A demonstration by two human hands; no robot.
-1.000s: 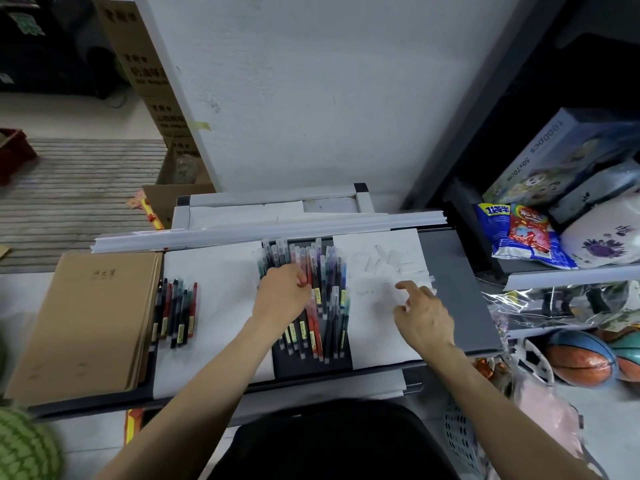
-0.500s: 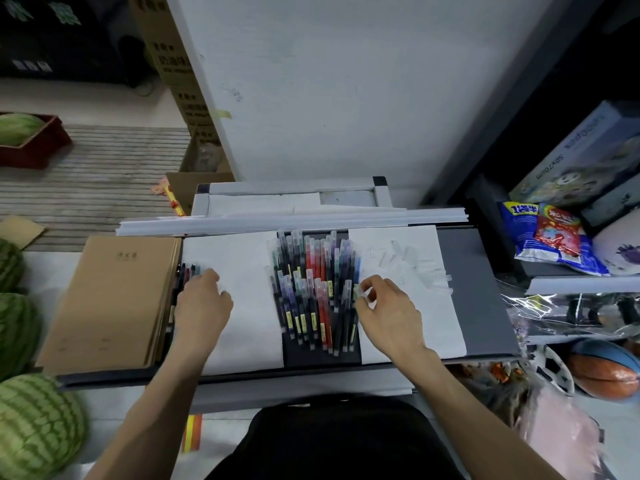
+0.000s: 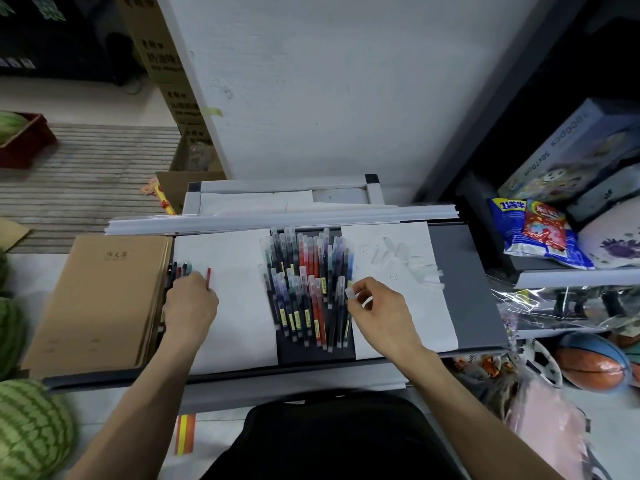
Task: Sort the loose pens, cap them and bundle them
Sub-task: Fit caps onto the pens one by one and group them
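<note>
A pile of capped pens (image 3: 306,271), red, blue, green and black, lies on the dark board (image 3: 464,289) between two white sheets. A smaller row of sorted pens (image 3: 177,269) sits at the left sheet's edge. My left hand (image 3: 189,306) rests over that row and pinches a red pen (image 3: 208,277) that pokes out past its fingers. Beside the pile's right edge, my right hand (image 3: 379,308) pinches a clear cap (image 3: 350,292) between thumb and fingertips. Loose clear caps (image 3: 407,259) lie on the right sheet (image 3: 415,317).
A stack of brown notebooks (image 3: 97,299) lies left of the sorted row. White strips (image 3: 277,221) run along the board's far edge. Watermelons (image 3: 31,427) crowd the left. Shelves at the right hold snack bags (image 3: 540,233), boxes and balls (image 3: 592,365).
My left hand left the middle pile and went to the sorted row at the left with a red pen. My right hand came from the loose caps to the pile's right edge, holding a cap.
</note>
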